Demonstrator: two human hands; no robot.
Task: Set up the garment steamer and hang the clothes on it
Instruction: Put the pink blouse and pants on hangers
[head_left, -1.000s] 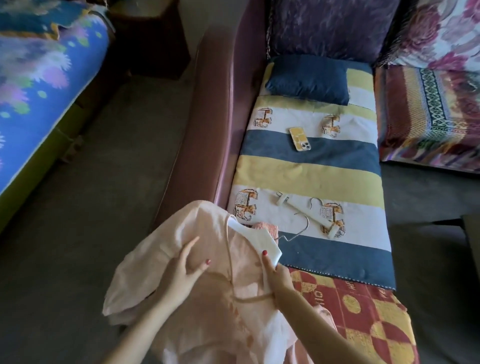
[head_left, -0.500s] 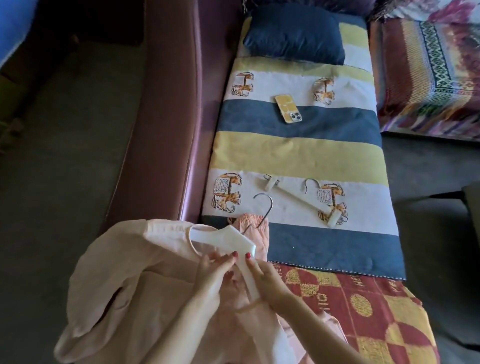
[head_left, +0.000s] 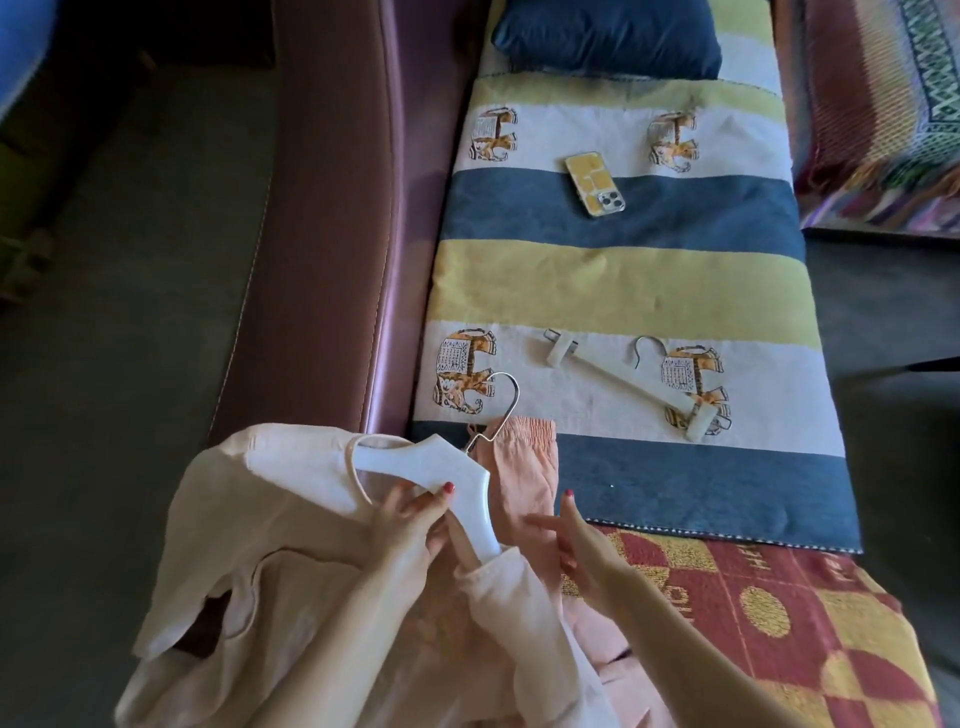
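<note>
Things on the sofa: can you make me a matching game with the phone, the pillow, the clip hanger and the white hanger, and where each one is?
Things:
1. phone
2. pillow
3. clip hanger
4. white hanger

Places:
A. inside the pink shirt's neck
B. at the far end of the sofa
C. lying free, next to an elephant print
D. where the white and blue stripes meet

Pairs: 1-D, 2-B, 3-C, 4-A
</note>
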